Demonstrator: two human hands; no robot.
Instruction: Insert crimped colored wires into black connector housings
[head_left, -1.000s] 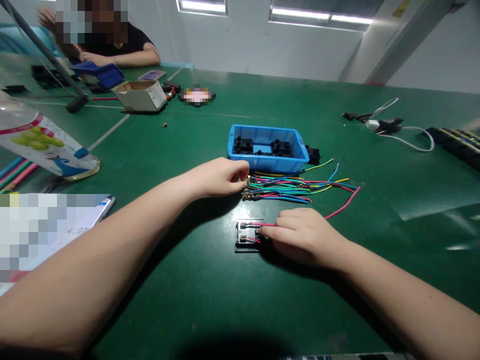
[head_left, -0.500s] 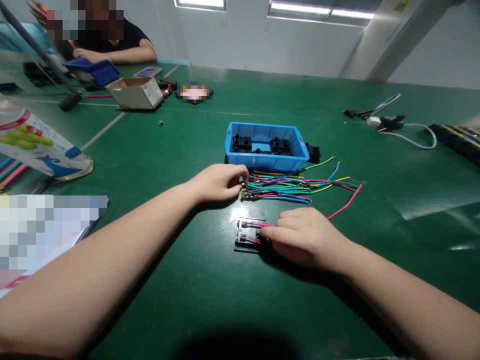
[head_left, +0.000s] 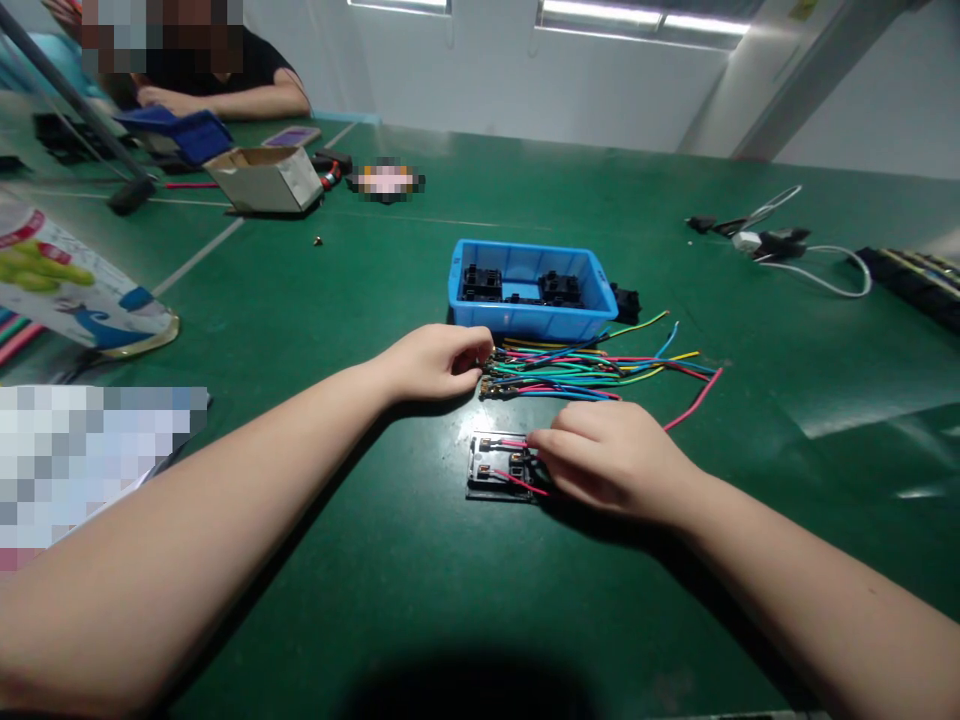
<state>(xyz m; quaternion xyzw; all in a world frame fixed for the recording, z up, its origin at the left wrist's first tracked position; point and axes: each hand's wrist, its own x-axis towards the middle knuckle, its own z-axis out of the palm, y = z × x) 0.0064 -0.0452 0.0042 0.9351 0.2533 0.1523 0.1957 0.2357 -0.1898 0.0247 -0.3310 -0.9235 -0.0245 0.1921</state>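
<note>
My left hand (head_left: pixel 439 362) is curled at the left, terminal end of a bundle of coloured wires (head_left: pixel 570 370), thumb and forefinger near the metal ends; what they pinch is too small to make out. My right hand (head_left: pixel 600 455) is closed at the right edge of a black plastic part (head_left: pixel 499 482), which lies flat on the green table. Red wires run from metal terminals in that part toward the right hand. Its fingertips hide whatever they grip. Behind the wires stands a blue bin (head_left: pixel 536 318) with several black parts inside.
One black part (head_left: pixel 626 302) lies right of the bin. A bottle (head_left: pixel 90 285) and papers (head_left: pixel 82 450) are at the left. Farther back are an open carton (head_left: pixel 266 185) and a person's forearm (head_left: pixel 255 100). A cable (head_left: pixel 821 270) lies at the right.
My right hand has shifted slightly right and up from the middle terminal of the black part, uncovering that terminal and more of the lower red wire. My left hand has barely moved.
</note>
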